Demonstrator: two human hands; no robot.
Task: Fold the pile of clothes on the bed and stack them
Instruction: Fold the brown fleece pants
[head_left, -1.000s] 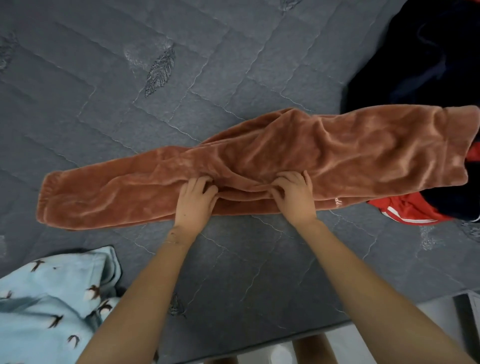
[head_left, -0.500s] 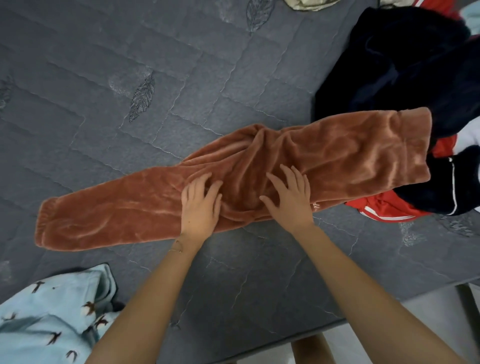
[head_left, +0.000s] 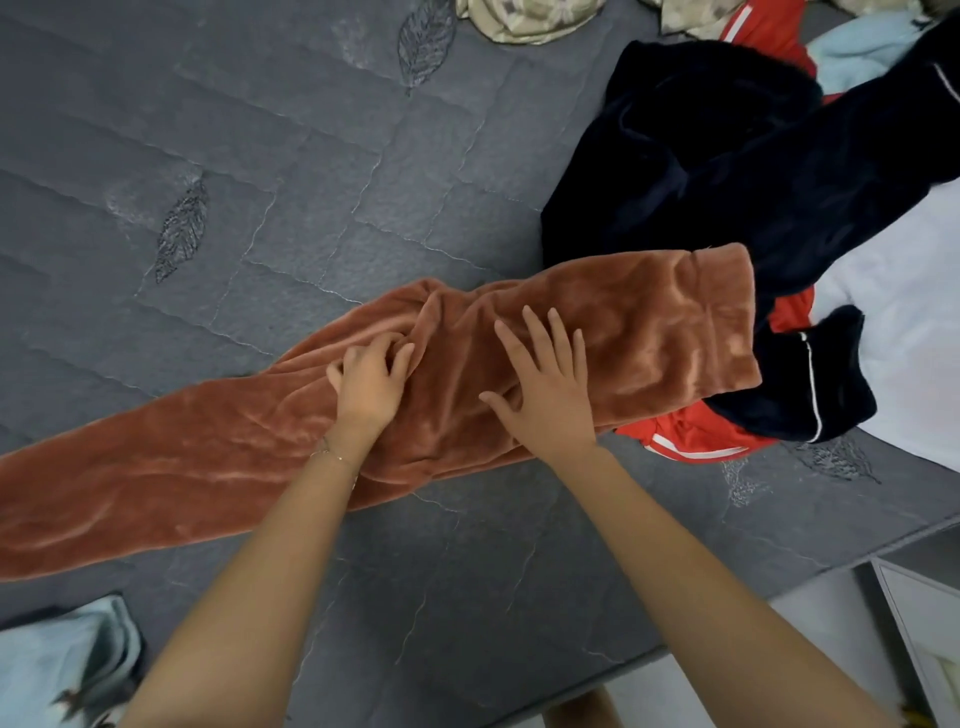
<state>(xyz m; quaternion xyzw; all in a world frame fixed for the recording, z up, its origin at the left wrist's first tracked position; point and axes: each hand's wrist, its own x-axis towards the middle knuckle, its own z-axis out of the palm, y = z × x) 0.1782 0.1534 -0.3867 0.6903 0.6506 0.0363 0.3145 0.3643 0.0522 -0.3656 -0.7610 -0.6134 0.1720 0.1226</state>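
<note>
Handling brown trousers laid out on the bed, both hands mid-length.
Far left, bottom corner: pale blue garment with bird print, apart from the trousers. Trousers lie stretched across the grey quilted surface, leg end running off the left edge, wide end at right lying over other clothes. Left hand: fingers curled, digging into a fold of the plush, thin bracelet at the wrist. Right hand just beside it: flat, fingers spread and straight, palm down on the cloth, gripping nothing. Right of that: red garment with white stripe partly under the trousers' wide end, navy garment heaped above it, white cloth at the far right edge.
</note>
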